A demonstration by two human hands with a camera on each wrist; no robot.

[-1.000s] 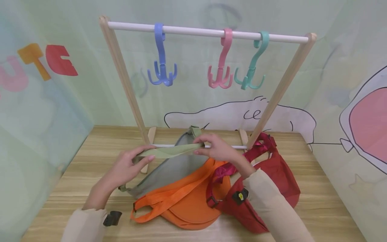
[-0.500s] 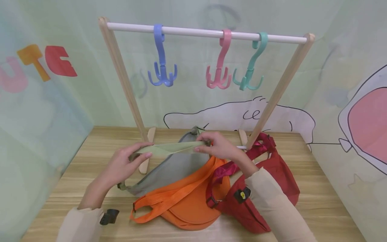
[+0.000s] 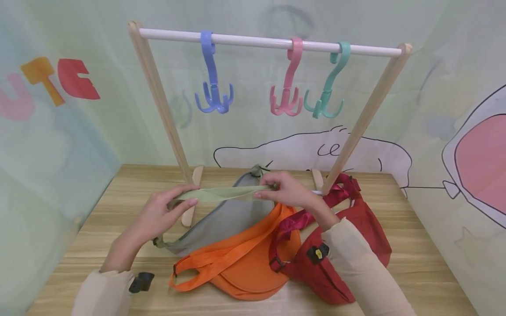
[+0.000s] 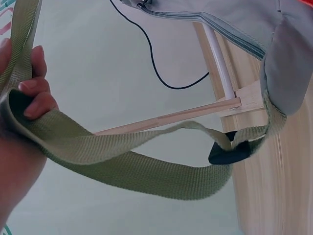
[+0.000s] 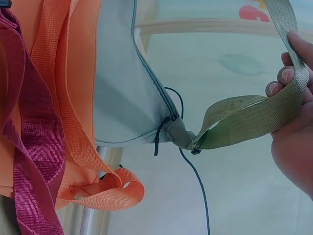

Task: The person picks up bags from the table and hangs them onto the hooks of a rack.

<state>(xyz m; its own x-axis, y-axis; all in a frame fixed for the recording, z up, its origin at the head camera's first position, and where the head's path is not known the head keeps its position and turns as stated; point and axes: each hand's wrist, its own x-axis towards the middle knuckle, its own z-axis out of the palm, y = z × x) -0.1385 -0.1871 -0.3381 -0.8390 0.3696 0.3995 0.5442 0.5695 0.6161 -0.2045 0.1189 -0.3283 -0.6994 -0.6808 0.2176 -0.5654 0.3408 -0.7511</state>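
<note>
Just beyond the rounded orange fabric bag [image 3: 253, 272] at six o'clock, we have the grey fabric bag [image 3: 233, 219], its long axis running eight to two. Our left hand [image 3: 158, 214] and right hand [image 3: 289, 191] grip its olive-green webbing strap [image 3: 227, 193], spanning nine to three.

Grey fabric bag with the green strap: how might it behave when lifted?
The green woven strap will likely flop, since it twists and curls. The grey fabric bag looks flat, so probably light, and its broad shape seems unlikely to roll.
</note>
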